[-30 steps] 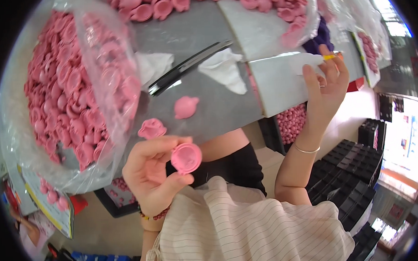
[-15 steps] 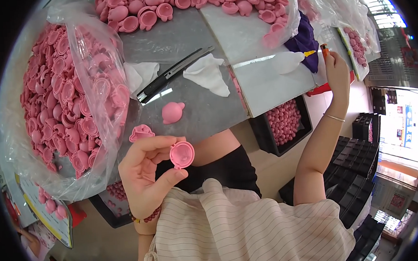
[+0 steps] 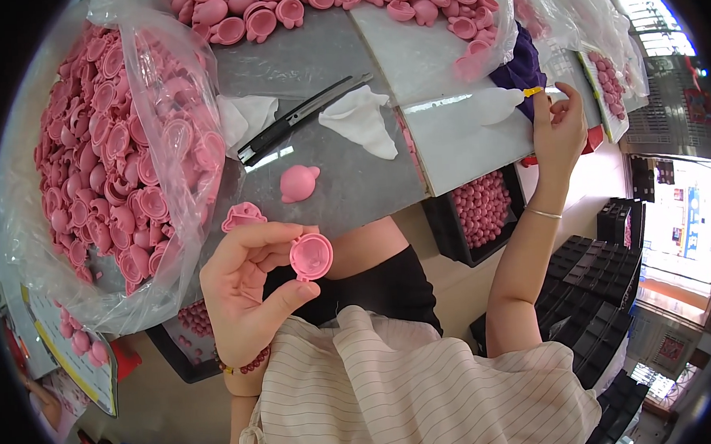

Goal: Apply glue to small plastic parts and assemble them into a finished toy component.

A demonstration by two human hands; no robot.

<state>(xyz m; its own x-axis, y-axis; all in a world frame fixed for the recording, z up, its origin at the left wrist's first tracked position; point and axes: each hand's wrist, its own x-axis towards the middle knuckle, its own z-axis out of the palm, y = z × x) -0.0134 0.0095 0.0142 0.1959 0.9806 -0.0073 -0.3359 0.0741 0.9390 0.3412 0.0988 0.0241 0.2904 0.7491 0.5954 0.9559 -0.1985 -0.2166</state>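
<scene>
My left hand pinches a small round pink plastic half-shell by its edge, the hollow side facing up toward me. To the right, my right hand is at the table's edge with its fingers curled. A small dark bit shows between the fingers, mostly hidden. One fingertip is at the yellow nozzle of a white squeeze bottle lying on its side; I cannot tell whether they touch. Beyond my left hand are a pink piece with ears and a rounded pink shell.
A clear bag of pink parts stands at the left, with more pink parts at the back. On the table lie a black utility knife, white cloths and a purple cloth. Below the edge, a black crate holds pink balls.
My right hand has shifted slightly left and down, to beside the yellow nozzle. The orange-brown thing it held is now hardly visible. My left hand keeps the half-shell almost in place.
</scene>
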